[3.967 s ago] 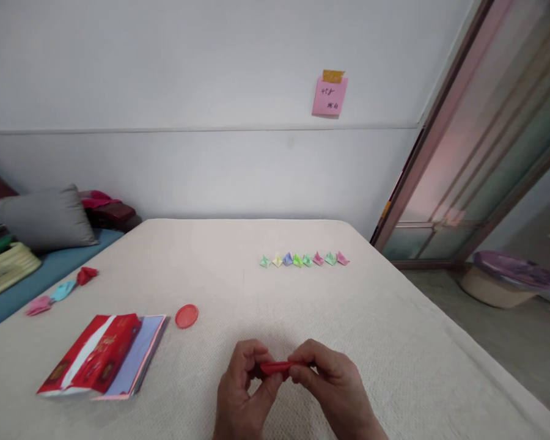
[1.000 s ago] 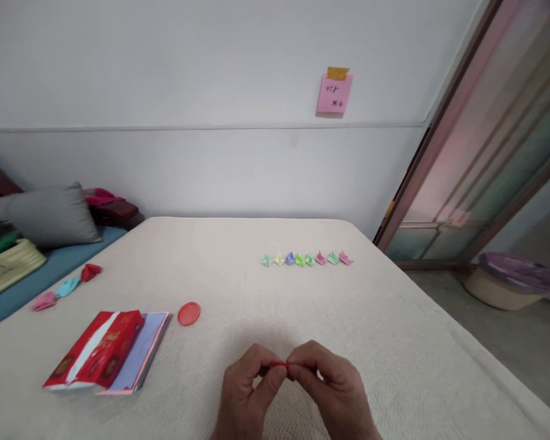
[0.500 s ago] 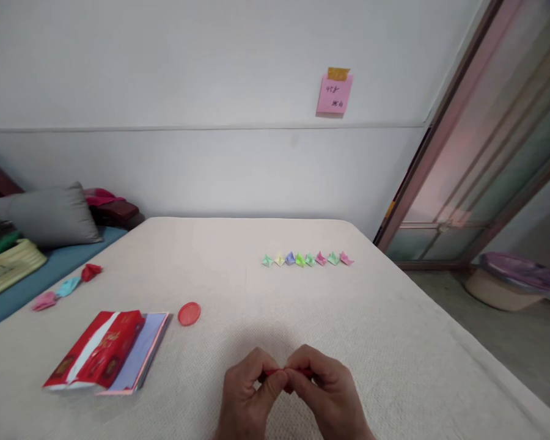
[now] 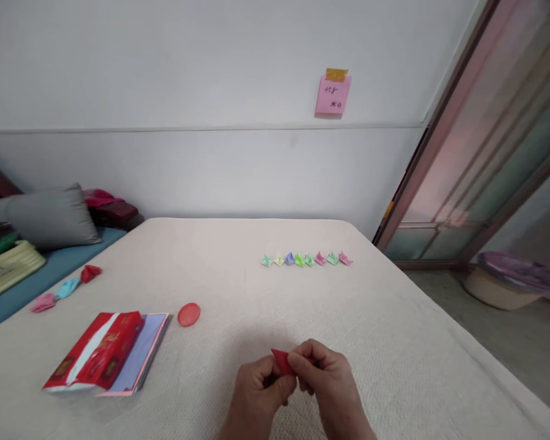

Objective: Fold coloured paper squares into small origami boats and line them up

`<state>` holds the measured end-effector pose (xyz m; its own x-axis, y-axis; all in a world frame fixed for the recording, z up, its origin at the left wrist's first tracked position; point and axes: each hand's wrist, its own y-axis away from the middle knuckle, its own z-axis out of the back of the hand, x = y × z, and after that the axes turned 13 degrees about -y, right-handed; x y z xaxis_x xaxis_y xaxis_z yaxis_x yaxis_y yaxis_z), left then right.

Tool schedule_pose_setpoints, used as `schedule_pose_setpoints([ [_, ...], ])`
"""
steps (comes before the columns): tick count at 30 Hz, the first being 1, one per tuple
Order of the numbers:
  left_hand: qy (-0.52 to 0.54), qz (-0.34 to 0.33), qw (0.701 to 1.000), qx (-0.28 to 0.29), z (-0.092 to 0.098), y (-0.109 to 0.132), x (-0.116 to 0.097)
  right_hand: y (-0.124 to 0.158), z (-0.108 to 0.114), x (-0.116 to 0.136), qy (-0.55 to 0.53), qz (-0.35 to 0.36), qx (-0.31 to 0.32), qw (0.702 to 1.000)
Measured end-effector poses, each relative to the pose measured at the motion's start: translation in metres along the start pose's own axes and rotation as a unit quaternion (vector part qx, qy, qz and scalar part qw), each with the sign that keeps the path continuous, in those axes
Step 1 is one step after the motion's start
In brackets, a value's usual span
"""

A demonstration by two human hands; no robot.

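Note:
A small piece of folded red paper (image 4: pixel 283 362) is pinched between my two hands, low in the middle of the view. My left hand (image 4: pixel 257 391) grips its lower left part with thumb and fingers. From the other side my right hand (image 4: pixel 323 379) holds it, the thumb lying across its face. One pointed corner of the paper sticks up between the hands; the fingers hide the rest. Both hands are just above the cream table cover (image 4: pixel 229 287).
Several small folded paper pieces (image 4: pixel 299 260) stand in a row at the back right. To the left lie a red packet (image 4: pixel 96 351) on coloured paper sheets (image 4: pixel 140 354), a round red lid (image 4: pixel 189 315), and pink, blue and red folded papers (image 4: pixel 68 287).
The red paper has turned so that a pointed corner now shows above the fingers. My left hand has shifted slightly right, and my right thumb has moved onto the paper's face.

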<state>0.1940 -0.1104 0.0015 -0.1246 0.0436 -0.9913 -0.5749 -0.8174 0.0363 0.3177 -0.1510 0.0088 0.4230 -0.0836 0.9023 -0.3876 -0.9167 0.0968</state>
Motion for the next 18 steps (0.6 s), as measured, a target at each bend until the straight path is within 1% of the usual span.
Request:
schedule_pose_setpoints([
  [3, -0.001, -0.004, 1.0, -0.024, 0.003, 0.001, 0.001, 0.0, 0.001, -0.003, 0.033, 0.037, 0.028, 0.998],
  [5, 0.003, -0.003, 0.999, -0.034, 0.006, 0.001, -0.001, 0.001, 0.002, -0.003, 0.087, 0.096, 0.038, 0.991],
  [8, 0.008, -0.002, 0.999, -0.039, 0.009, 0.002, -0.005, 0.001, 0.004, 0.002, 0.168, 0.206, 0.076, 0.961],
  [10, 0.005, -0.002, 0.999, -0.044, 0.01, 0.002, -0.007, 0.002, 0.006, 0.004, 0.2, 0.253, 0.108, 0.94],
  [12, 0.0, 0.001, 0.999, -0.048, 0.011, 0.002, -0.008, 0.002, 0.007, 0.004, 0.22, 0.277, 0.121, 0.928],
  [15, -0.006, 0.007, 0.999, -0.042, 0.011, 0.002, -0.009, 0.003, 0.01, 0.001, 0.249, 0.296, 0.117, 0.915],
  [17, -0.019, 0.006, 0.999, -0.032, 0.012, 0.002, -0.009, 0.003, 0.011, -0.001, 0.255, 0.284, 0.115, 0.917],
  [18, -0.031, -0.002, 0.999, -0.027, 0.012, 0.001, -0.009, 0.002, 0.011, 0.0, 0.25, 0.268, 0.114, 0.923],
])
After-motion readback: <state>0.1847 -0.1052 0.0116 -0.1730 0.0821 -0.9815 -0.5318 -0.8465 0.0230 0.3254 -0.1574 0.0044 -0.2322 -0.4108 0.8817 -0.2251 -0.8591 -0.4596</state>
